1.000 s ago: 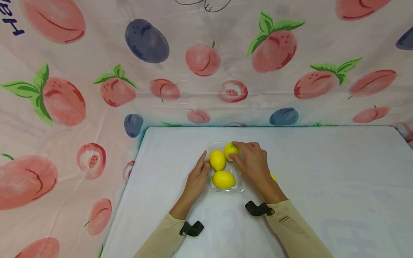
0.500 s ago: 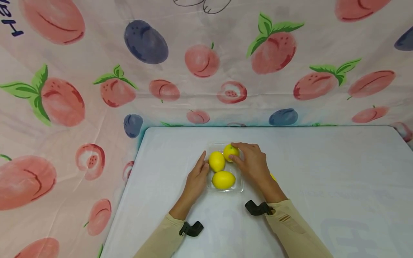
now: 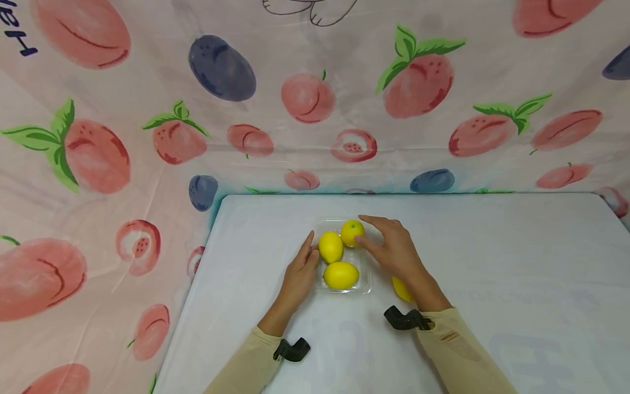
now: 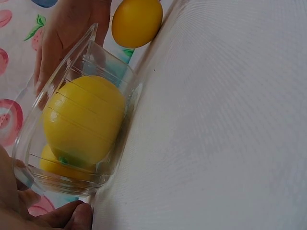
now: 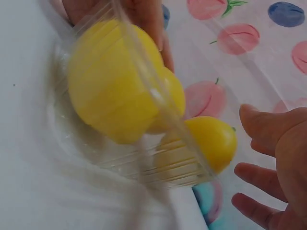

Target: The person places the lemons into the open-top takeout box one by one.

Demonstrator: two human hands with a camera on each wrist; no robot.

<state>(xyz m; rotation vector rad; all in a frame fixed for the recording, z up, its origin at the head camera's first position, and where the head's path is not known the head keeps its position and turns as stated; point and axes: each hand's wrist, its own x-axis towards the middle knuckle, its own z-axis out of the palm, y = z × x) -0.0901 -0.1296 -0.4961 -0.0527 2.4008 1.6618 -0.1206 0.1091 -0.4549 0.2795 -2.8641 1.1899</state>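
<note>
A clear plastic tray [image 3: 365,279] holds three yellow lemons: one lying sideways at the near end [image 3: 341,275], another at the left [image 3: 331,247], and a third at the far right corner [image 3: 352,233]. My left hand [image 3: 299,271] rests along the tray's left side, its fingers touching the wall. My right hand [image 3: 396,249] hovers at the far right corner, fingers spread around the third lemon and holding nothing; the right wrist view shows a gap between these fingers [image 5: 261,179] and that lemon [image 5: 218,143]. Another lemon [image 3: 402,289] lies on the table, partly hidden by my right wrist.
The white table [image 3: 492,246] ends at the back against a fruit-printed cloth [image 3: 315,142], which also hangs along the left side. Black wrist cameras sit on both forearms, the left one [image 3: 292,350] and the right one [image 3: 404,318].
My right hand has let go of the far right lemon and moved slightly right, its fingers spreading. More of the lemon on the table shows beside my wrist. The left hand stays put.
</note>
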